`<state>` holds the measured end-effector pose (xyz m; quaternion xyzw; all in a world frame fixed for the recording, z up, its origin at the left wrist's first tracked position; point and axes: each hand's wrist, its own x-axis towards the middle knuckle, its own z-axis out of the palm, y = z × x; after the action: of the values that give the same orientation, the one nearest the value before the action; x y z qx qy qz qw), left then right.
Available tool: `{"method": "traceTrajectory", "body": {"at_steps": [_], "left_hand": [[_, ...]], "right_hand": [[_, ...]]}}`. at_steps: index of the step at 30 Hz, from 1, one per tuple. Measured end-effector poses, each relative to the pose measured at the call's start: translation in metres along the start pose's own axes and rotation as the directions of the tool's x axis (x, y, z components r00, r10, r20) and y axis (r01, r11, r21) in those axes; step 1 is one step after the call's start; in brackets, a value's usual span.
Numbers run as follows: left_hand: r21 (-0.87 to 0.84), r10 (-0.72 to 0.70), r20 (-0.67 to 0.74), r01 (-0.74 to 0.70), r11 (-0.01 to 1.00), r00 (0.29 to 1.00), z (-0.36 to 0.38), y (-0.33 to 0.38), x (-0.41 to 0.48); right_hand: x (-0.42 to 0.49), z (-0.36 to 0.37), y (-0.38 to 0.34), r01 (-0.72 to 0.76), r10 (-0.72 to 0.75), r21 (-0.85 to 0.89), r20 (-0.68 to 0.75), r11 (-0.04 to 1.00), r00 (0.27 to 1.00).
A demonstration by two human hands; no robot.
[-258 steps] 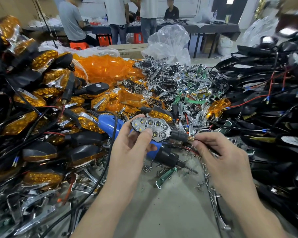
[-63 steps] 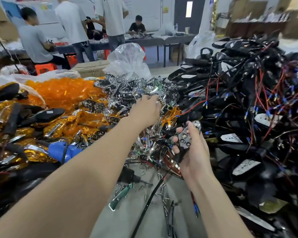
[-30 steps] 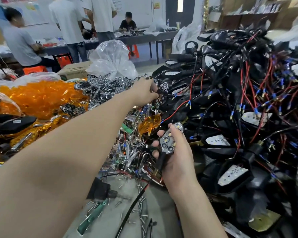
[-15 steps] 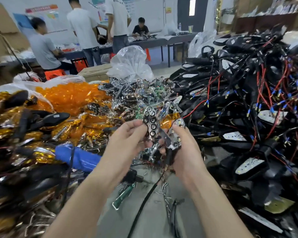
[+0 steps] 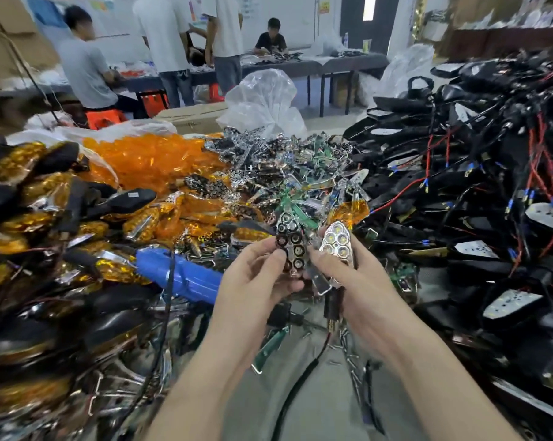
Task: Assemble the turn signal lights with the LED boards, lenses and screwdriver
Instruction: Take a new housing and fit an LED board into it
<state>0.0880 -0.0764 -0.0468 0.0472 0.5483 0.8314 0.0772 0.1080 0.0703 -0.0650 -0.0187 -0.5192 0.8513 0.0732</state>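
Note:
My left hand (image 5: pixel 256 278) pinches a chrome reflector piece (image 5: pixel 292 243) with several round holes, held upright at the centre. Right beside it, my right hand (image 5: pixel 348 281) grips a turn signal housing with its LED board (image 5: pixel 337 246) showing several lit-white cells, its black stem and wire hanging below. The two pieces almost touch. A blue electric screwdriver (image 5: pixel 179 275) lies on the pile to the left of my hands.
Orange lenses (image 5: pixel 151 157) are heaped at the back left, finished amber lights (image 5: pixel 30 224) at the left, chrome reflectors and green boards (image 5: pixel 284 173) in the middle, black wired housings (image 5: pixel 491 186) at the right. Loose screws lie on the grey table (image 5: pixel 316 409). People work at tables behind.
My left hand reached into the middle pile, took a chrome reflector and brought it back beside the housing in my right hand. The two pieces are now a little closer together.

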Motion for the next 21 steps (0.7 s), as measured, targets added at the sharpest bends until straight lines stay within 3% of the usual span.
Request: {"method": "traceTrajectory", "body": {"at_steps": [6,10,14,21], "left_hand": [[-0.004,-0.038,0.028,0.038,0.999,0.999,-0.005,0.001,0.0],[-0.021,-0.058,0.06,0.059,0.998,0.997,-0.008,0.003,-0.001],[-0.062,-0.144,0.127,0.152,0.986,0.981,-0.008,0.006,-0.003],[-0.183,-0.343,0.187,0.376,0.908,0.92,-0.007,0.012,-0.004]], "right_hand": [[-0.004,0.004,0.001,0.034,-0.032,-0.073,0.026,0.997,0.999],[-0.006,0.003,-0.001,-0.071,0.071,-0.006,0.084,0.997,0.994],[-0.008,0.003,-0.002,-0.119,0.12,-0.022,0.091,0.993,0.989],[-0.01,0.003,-0.002,-0.066,0.07,-0.036,0.118,0.997,0.99]]}}
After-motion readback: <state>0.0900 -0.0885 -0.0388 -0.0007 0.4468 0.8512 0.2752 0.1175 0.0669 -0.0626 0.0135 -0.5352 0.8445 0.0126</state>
